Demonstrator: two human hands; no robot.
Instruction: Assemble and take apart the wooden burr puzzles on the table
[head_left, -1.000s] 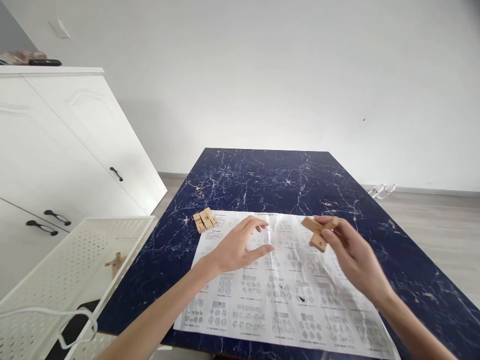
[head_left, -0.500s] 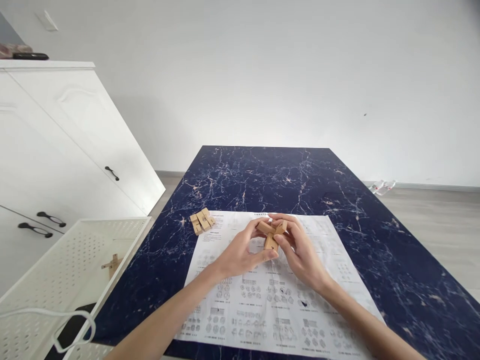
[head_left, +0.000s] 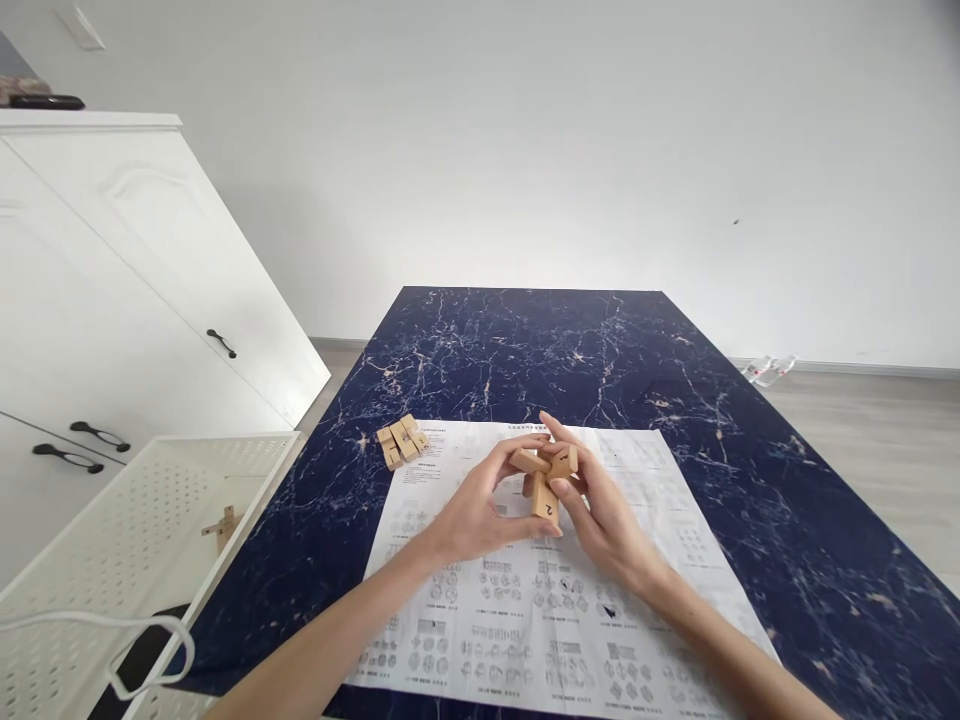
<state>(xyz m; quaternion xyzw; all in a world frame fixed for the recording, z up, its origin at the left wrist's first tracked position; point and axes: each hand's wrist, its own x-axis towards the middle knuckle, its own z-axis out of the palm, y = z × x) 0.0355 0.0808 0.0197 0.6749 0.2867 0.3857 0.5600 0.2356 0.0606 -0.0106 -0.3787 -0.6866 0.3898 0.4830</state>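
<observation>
Between my hands is a wooden burr puzzle, made of crossed numbered blocks and held above a printed sheet. My left hand grips it from the left, the thumb under the block marked 2 and the fingers behind. On the other side my right hand is closed on it, thumb against the middle where the blocks cross; its index finger sticks up. Some of the far fingertips are hidden by the wood. Several loose wooden puzzle pieces lie side by side at the sheet's upper left corner.
The instruction sheet with printed diagrams lies on the dark blue marbled table. At the left stand a white perforated basket holding a wooden cross piece and a white cable, and a white cabinet.
The puzzle has turned a little in my hands, so the block marked 2 shows more plainly. My right index finger has lifted away from it.
</observation>
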